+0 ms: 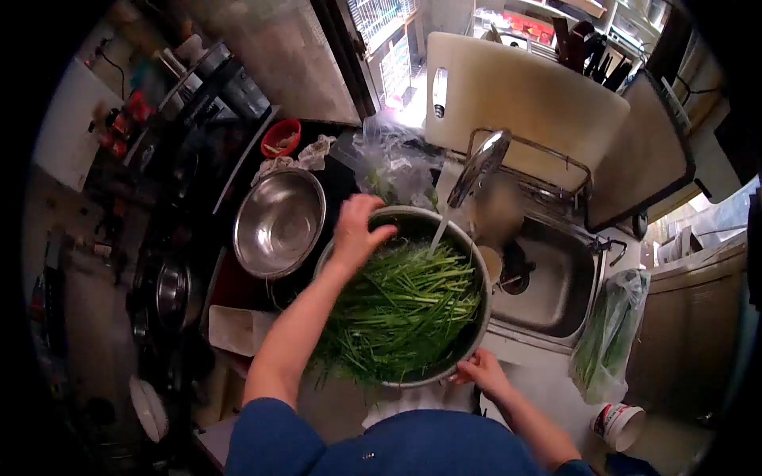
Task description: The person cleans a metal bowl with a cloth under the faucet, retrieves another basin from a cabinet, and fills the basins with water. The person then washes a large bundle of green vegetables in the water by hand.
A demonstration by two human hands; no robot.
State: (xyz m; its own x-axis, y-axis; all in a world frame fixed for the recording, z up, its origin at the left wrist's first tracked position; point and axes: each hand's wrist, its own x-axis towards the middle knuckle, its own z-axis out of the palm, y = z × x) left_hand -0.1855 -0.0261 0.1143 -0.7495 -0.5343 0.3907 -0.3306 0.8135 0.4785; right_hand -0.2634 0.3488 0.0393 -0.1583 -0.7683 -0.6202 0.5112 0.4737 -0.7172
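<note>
As we look down, a bowl sits left of our left hand, its thumb and fingers parted at the pot's far-left rim; whether it grips, we cannot tell. Greens fill the pot between our hands, stalks mostly slanting near-left to far-right, up-left of our right hand, which pinches the near-right rim.
</note>
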